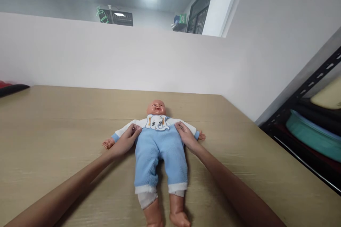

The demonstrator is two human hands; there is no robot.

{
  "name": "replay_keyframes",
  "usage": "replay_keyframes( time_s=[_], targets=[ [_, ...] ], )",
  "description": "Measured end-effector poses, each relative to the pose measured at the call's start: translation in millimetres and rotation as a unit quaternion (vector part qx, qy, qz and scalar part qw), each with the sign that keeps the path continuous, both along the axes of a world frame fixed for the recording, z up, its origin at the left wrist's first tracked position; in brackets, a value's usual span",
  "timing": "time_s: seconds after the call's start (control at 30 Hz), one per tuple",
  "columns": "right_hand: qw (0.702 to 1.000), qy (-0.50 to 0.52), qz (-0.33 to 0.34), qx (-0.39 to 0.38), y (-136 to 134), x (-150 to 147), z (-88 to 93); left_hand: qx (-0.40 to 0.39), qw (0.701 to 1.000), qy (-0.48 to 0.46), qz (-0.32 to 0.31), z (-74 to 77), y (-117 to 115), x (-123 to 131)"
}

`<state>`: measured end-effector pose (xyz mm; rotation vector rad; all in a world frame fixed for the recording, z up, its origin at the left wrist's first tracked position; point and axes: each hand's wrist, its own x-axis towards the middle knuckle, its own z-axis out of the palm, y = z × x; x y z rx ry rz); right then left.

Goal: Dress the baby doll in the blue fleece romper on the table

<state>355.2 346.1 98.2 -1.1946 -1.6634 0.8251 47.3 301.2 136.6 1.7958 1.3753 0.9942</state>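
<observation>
A baby doll (156, 108) lies on its back on the wooden table (80, 104), its head toward the wall and its arms spread. It wears a blue and white outfit (161, 145) with an elephant face on the chest. My left hand (131, 136) pinches the outfit at the side of the chest, on the left in view. On the opposite side, my right hand (183, 133) is closed on the outfit near the doll's armpit. White cloth shows below the trouser cuffs, and the feet are bare.
Behind the table stands a white partition wall (119, 56). At the right is a black metal shelf (301, 94) holding a teal basin (314, 136). A black and red object (13, 88) sits at the left edge.
</observation>
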Motion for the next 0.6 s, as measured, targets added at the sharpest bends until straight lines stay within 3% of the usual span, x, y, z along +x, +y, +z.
replay_keyframes(
  time_s=[0.2,0.4,0.5,0.6],
  targets=[
    [0.992,-0.112,-0.008,0.060,-11.3,11.8,5.7,0.109,0.977,0.186,0.011,-1.1,-5.0,2.6],
    [0.975,-0.199,-0.052,0.080,-30.4,30.8,-5.3,0.142,0.961,0.239,-0.002,-17.8,-14.3,-8.7],
    [0.970,-0.228,-0.038,0.078,-34.9,35.0,-8.4,0.144,0.964,0.221,-0.027,-26.8,-15.9,-11.4],
    [0.988,-0.143,-0.003,0.055,-33.9,26.7,-10.4,0.084,0.990,0.105,-0.033,-25.4,-17.5,-6.9]
  ],
)
